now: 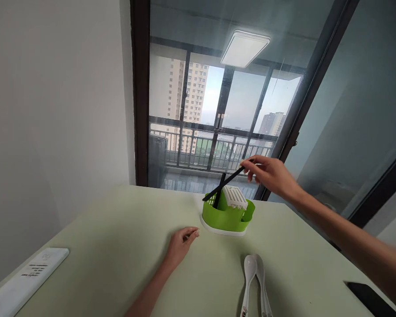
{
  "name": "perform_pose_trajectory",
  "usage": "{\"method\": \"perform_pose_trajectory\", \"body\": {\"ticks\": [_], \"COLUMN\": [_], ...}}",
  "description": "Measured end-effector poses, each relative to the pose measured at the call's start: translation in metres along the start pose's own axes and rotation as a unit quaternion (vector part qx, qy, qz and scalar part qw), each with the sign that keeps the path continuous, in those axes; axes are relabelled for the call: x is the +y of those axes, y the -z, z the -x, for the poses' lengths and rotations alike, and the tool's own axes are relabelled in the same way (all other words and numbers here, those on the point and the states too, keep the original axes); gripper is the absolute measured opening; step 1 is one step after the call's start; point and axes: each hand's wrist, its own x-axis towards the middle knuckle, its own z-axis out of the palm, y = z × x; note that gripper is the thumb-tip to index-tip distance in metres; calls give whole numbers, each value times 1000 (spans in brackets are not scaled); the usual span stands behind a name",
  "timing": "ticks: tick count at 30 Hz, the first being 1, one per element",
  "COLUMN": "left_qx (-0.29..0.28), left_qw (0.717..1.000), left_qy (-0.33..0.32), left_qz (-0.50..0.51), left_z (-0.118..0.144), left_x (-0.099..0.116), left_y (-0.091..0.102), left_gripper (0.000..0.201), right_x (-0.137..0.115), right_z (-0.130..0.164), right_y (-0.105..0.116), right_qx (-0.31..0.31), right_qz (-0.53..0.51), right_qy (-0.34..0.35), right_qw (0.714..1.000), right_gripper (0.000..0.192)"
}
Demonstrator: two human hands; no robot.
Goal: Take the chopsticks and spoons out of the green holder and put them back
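Above the green plastic cutlery holder [229, 216] with its white slotted insert, a thin black chopstick [225, 182] is pinched at its upper end by the fingertips of the right hand [270, 175] — tilted so its lower end points down into the holder, where a second black stick [219, 191] leans. The left hand [181, 244] is rested flat, loosely curled and holding nothing, on the pale green table [112, 246]. Two white ceramic spoons [254, 281] lie nearer — apart from the holder.

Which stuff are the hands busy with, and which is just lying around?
In use: right hand holding a black chopstick over the green holder; another chopstick stands inside.
Lying about: white spoons, white remote, black phone; left hand rests on table.
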Motion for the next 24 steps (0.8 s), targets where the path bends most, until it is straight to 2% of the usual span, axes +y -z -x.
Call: {"method": "perform_pose_trajectory", "body": {"ticks": [2,5,12,18,21,24], "left_qx": [5,11,16,7,7,9], "left_qw": [1000,999,999,999,998,999], "left_qy": [-20,-37,-40,-35,-41,-41], "left_qz": [-3,-14,-26,-39,-36,-34], "left_z": [-1,-1,-1,-1,-1,-1], "left_x": [-1,-3,-7,-11,-12,-11], "left_y": [0,-1,-3,-5,-5,-5], "left_gripper": [38,38,42,44,44,44], "right_x": [3,16,64,83,85,78], "right_z": [-10,-24,-49,-57,-59,-62], "right_y": [7,-3,-66,-102,-108,-102], "right_qx": [26,10,-99,-150,-146,-94], "right_qz": [23,70,134,149,169,208], "right_qy": [-6,-9,-3,-12,-22,-36], "right_qw": [999,997,986,977,975,973], "right_gripper": [51,47,35,36,31,26]}}
